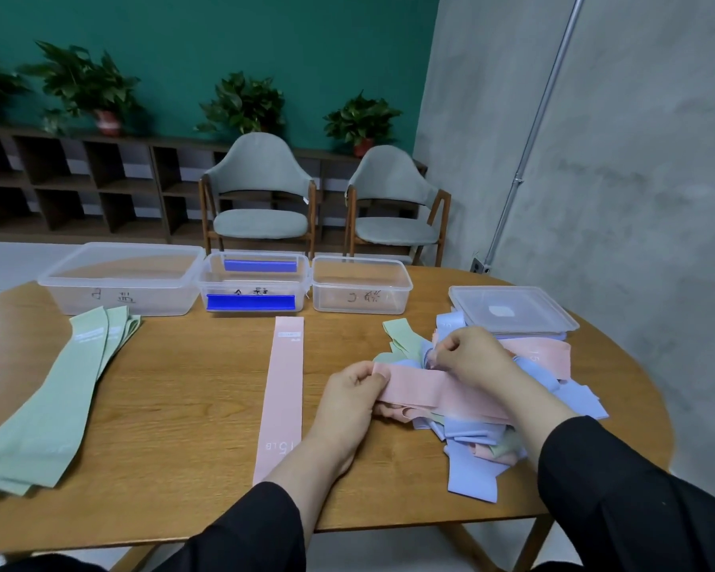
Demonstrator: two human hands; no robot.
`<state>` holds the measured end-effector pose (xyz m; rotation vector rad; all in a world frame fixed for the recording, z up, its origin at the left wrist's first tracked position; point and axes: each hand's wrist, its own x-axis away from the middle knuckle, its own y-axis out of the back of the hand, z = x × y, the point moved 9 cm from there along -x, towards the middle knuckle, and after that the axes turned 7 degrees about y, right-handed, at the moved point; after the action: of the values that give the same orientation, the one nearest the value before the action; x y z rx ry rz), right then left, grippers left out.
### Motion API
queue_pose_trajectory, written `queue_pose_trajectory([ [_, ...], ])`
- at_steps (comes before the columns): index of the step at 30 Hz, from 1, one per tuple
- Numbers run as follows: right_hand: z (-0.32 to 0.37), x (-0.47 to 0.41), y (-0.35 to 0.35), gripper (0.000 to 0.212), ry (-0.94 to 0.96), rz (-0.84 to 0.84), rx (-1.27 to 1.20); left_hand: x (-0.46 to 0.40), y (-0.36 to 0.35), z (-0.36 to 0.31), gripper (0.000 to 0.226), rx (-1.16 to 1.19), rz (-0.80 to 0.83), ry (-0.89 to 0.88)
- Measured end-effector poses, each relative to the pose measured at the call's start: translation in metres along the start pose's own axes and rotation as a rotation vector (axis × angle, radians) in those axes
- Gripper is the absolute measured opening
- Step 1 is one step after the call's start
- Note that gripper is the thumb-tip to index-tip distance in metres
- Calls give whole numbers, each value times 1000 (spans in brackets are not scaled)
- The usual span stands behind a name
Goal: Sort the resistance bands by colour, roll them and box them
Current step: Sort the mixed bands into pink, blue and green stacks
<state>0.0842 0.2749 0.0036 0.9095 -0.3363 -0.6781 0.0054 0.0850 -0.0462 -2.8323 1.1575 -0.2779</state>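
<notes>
While both hands work at the mixed pile [492,410] on the bench [182,406]:
Left hand [353,400]: fingers pinch the pink band [438,392] — its near end.
Right hand [471,357]: fingers grip the same band — over the pile.
Green bands [54,402]: flat, bench's left.

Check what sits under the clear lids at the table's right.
The stacked lids rest on the mixed band pile: a blue band and a pink band stick out beneath them. Whatever else lies underneath is hidden.

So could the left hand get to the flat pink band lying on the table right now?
Probably yes, but not freely: the flat pink band lies open just beside the left hand, which is pinching another pink band it would need to release first.
</notes>
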Motion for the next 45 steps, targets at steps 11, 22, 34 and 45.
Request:
queue_pose_trajectory([
  [11,51,51,102,16,206,-353,-232,-9,-5,-36,20,137,-124,101],
  [22,103,97,39,13,394,-280,100,21,-52,-44,28,422,48,182],
  [34,85,85,38,16,412,-32,-146,30,-26,-105,28,-209,56,-164],
  [45,139,89,71,22,566,-245,-330,44,8,-164,16,9,-40,-308],
])
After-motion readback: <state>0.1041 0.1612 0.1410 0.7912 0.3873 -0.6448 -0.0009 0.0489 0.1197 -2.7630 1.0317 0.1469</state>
